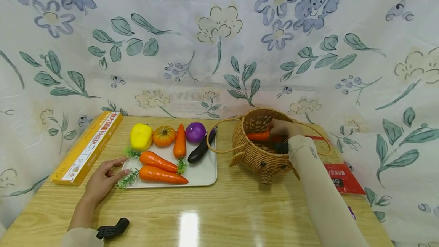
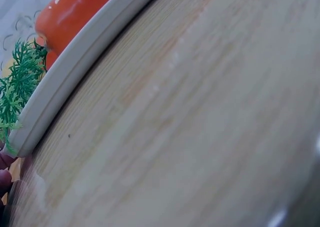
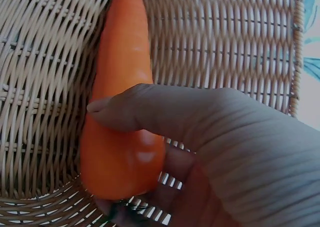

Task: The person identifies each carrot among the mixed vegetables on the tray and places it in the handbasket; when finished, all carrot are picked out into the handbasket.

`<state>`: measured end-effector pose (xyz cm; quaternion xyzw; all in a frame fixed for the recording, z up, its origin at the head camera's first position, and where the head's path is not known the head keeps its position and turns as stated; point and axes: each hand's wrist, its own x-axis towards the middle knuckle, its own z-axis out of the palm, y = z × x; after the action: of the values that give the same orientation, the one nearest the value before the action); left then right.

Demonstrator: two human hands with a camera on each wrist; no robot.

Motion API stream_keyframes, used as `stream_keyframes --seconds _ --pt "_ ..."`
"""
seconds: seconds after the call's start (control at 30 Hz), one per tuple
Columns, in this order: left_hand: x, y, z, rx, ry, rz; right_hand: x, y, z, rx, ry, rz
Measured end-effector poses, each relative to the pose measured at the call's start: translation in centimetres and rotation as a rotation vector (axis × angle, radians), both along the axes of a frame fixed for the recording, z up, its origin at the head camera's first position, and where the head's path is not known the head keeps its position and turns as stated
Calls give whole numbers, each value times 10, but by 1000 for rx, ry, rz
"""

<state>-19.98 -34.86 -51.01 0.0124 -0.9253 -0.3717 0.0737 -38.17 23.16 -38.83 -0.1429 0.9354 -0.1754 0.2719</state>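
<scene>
Inside the wicker basket [image 1: 262, 159], my right hand [image 1: 282, 129] grips a toy carrot [image 1: 258, 136]. The right wrist view shows the thumb across the thick end of the carrot [image 3: 122, 67], with the fingers behind and green leaves partly hidden below. My left hand [image 1: 103, 180] holds the left edge of the white tray [image 1: 202, 176]; its fingertips show at the tray's corner in the left wrist view. Three carrots [image 1: 164, 174] lie on the tray with a yellow pepper [image 1: 141, 137], a small pumpkin [image 1: 164, 136], a purple onion [image 1: 195, 132] and an eggplant [image 1: 200, 149].
A yellow pasta box [image 1: 89, 148] lies left of the tray. Behind and right of the basket is a red package [image 1: 346, 178]. The basket's handle loops [image 1: 219, 151] stick out at both sides. Floral cloth [image 1: 219, 48] hangs behind the wooden table [image 1: 144, 209].
</scene>
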Motion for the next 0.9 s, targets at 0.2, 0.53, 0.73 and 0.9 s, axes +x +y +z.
stream_keyframes --seconds 0.2,0.53,0.73,0.9 --pt "3 -2 0 7 -5 14 0 -7 4 64 -81 29" --pt "4 -2 2 14 -11 4 -4 -4 -3 74 -71 12" --pt "1 -1 1 5 -2 0 -3 -7 6 71 42 10" --pt "0 1 1 3 -9 5 3 -18 30 81 133 39"
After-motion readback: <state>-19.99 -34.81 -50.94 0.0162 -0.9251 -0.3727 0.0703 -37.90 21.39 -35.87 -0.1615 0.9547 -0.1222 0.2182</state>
